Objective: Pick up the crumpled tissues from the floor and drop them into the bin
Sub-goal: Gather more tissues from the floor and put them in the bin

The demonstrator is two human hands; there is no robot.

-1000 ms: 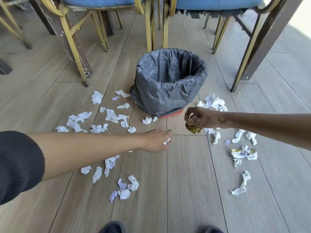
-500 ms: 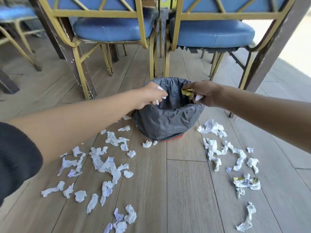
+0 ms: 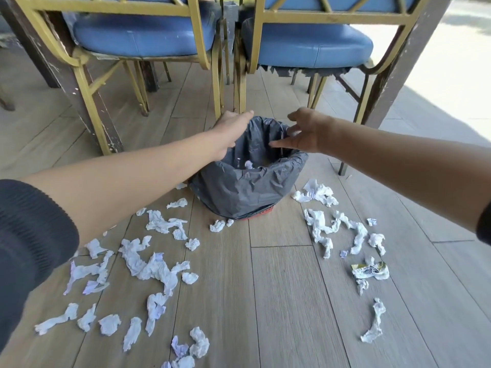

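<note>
A small red bin (image 3: 247, 189) lined with a grey bag stands on the wooden floor in front of two chairs. Both of my hands hover over its mouth. My left hand (image 3: 229, 128) is flat with fingers out and holds nothing. My right hand (image 3: 305, 134) has its fingers spread and is empty too. A white scrap (image 3: 249, 164) lies inside the bag. Several crumpled white tissues lie on the floor left of the bin (image 3: 148, 264) and right of it (image 3: 321, 227).
Two blue-cushioned chairs with gold frames (image 3: 220, 75) stand close behind the bin. A dark wooden table leg (image 3: 77, 88) is at the left and another (image 3: 393, 75) at the right. A yellow printed wrapper (image 3: 370, 270) lies among the right-hand tissues.
Both hands rose from the floor to the bin with tissue and a yellow scrap. They have since opened over the bin, and the pieces are out of them.
</note>
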